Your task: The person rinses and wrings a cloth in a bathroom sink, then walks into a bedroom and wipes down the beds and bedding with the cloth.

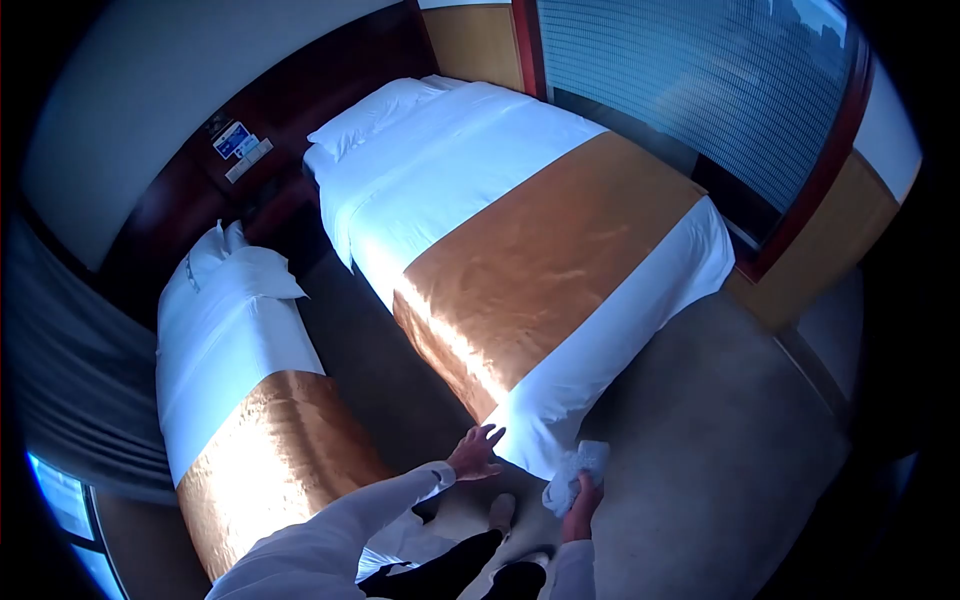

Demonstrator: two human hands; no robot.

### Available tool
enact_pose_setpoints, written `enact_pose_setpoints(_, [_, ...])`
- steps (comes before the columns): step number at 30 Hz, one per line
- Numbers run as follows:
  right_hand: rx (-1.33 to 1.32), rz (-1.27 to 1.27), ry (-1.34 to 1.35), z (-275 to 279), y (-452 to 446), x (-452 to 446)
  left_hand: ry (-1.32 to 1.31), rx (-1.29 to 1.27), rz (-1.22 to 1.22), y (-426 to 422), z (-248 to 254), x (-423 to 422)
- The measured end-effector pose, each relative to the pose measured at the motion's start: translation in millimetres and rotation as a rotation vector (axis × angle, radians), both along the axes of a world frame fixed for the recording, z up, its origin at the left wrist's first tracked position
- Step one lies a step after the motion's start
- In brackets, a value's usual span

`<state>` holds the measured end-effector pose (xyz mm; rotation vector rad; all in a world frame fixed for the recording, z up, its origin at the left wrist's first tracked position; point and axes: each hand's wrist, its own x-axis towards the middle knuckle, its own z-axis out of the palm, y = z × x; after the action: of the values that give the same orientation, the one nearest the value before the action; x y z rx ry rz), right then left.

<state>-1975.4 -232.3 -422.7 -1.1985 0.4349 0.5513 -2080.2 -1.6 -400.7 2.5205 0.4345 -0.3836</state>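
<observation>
My left hand (475, 454) is held out near the foot corner of the larger bed, its fingers apart and nothing in them. To its right, my right hand (582, 508) is closed on a bundled white cloth (575, 478). The bed's white sheet (545, 420) hangs down just beyond both hands. Across this bed lies a golden-brown runner (550, 265), brightly lit along its near side. Whether my left hand touches the sheet is hard to tell.
A second bed with a golden runner (285, 450) stands at the left. Nightstand items (240, 145) lie between the headboards. A window with a blind (700, 90) is at the upper right, a grey curtain (80, 370) at the left. My feet are on the carpet (700, 430).
</observation>
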Motion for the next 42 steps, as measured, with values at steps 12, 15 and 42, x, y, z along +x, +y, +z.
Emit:
enact_pose_setpoints(12, [-0.545, 0.253, -0.82, -106.7, 115.5, 86.2, 0.17, 0.401, -0.281, 25.4, -82.0, 151.3])
enact_pose_setpoints(15, [-0.617, 0.217, -0.806, -204.1, 138.3, 43.6, 0.088, 0.415, -0.311, 34.1, -108.5, 139.7])
enact_pose_setpoints(42, [-0.689, 0.136, -0.904, -161.1, 133.7, 178.4, 0.24, 0.708, -0.465, 36.9, -110.0, 138.5])
